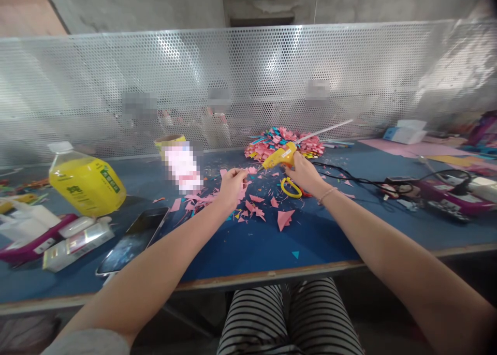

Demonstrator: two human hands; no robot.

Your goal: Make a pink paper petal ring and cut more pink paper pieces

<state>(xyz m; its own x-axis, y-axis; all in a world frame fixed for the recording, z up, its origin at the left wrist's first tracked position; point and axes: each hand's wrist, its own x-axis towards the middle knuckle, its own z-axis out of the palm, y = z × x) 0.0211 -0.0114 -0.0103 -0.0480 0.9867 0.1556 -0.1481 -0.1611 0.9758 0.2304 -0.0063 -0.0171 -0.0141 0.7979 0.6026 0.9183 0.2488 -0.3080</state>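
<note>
My right hand (306, 172) is wrapped round a yellow hot glue gun (280, 155), its nozzle pointing left. A long white glue stick (330, 130) juts from the back of the gun. Close to the nozzle, my left hand (233, 183) pinches a small pink paper piece (251, 170); whether nozzle and paper touch, I cannot tell. Yellow-handled scissors (291, 188) lie beneath my right hand. Behind the gun is a heap of cut pink, blue and yellow paper (272, 137). Pink paper scraps (285, 219) are strewn around both hands.
At left stand a bottle of yellow liquid (87, 181), a phone (134, 241) and a small box (77, 243). A yellow-rimmed roll (171, 138) is farther back. Black cables (349, 176) run right towards a purple tray (450, 194). A perforated metal screen (248, 60) closes off the table's (248, 251) far side.
</note>
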